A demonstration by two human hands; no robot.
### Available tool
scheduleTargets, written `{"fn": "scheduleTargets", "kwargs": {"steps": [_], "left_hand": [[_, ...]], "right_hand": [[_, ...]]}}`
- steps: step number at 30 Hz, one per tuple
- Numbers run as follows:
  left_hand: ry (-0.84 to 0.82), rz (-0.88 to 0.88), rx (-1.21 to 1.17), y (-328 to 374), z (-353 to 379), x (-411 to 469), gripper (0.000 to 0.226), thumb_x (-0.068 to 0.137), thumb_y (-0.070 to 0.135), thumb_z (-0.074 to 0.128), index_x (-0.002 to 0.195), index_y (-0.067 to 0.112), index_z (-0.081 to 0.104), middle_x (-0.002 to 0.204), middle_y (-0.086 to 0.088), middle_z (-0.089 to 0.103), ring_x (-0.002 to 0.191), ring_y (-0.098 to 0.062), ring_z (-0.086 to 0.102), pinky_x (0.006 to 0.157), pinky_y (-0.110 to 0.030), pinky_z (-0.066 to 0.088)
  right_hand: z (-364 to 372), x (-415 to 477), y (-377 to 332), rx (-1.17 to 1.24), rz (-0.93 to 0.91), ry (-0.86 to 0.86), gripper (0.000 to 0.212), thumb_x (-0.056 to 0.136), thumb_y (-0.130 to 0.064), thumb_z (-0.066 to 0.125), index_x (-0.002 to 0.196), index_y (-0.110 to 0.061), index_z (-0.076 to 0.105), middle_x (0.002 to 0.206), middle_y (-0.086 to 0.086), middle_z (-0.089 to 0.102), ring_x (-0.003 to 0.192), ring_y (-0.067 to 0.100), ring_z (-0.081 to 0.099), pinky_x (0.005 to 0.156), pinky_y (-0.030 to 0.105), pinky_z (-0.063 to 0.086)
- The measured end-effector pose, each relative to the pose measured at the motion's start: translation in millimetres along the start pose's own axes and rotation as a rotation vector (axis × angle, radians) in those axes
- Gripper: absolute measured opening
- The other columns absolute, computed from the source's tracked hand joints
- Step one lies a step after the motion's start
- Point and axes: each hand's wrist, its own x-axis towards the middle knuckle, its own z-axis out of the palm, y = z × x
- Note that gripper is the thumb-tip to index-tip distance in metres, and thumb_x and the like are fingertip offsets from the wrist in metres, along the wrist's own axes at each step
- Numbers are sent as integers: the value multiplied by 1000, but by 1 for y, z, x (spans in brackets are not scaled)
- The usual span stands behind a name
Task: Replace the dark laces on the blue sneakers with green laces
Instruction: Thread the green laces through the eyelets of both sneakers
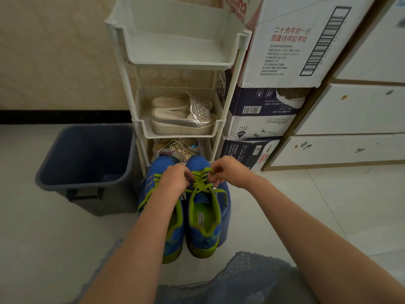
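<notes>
Ground: tile floor (285, 205); shoe rack (219, 126) at 12 o'clock of the blue sneakers (198, 164), blue bin (43, 172) at 9 o'clock.
Sneakers: side by side, toes toward rack.
Hands: left hand (173, 177) and right hand (228, 172) curled, pinching the green lace (200, 185) on the 3 o'clock shoe.

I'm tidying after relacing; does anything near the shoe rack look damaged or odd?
The middle cardboard box in the stack right of the rack sits upside down, print inverted, with a torn patch on top. The drawer fronts show chipped spots.
</notes>
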Motion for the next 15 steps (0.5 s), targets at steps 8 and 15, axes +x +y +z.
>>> {"fn": "scheduleTargets", "kwargs": {"steps": [8,15], "left_hand": [[-26,-4,26,2,2,0,27,86,9,66,110,18,71,117,-8,66,106,-23,62,97,-35,48],[-25,38,13,3,-1,-4,23,84,6,67,107,8,68,112,-13,68,104,-25,63,96,-37,49]], "right_hand": [[-2,2,-10,-60,-58,34,10,86,-3,64,90,5,68,78,21,70,69,22,67,79,42,56],[-6,-4,2,152,-2,91,20,82,6,67,100,-1,62,81,18,68,65,23,66,66,29,58]]}}
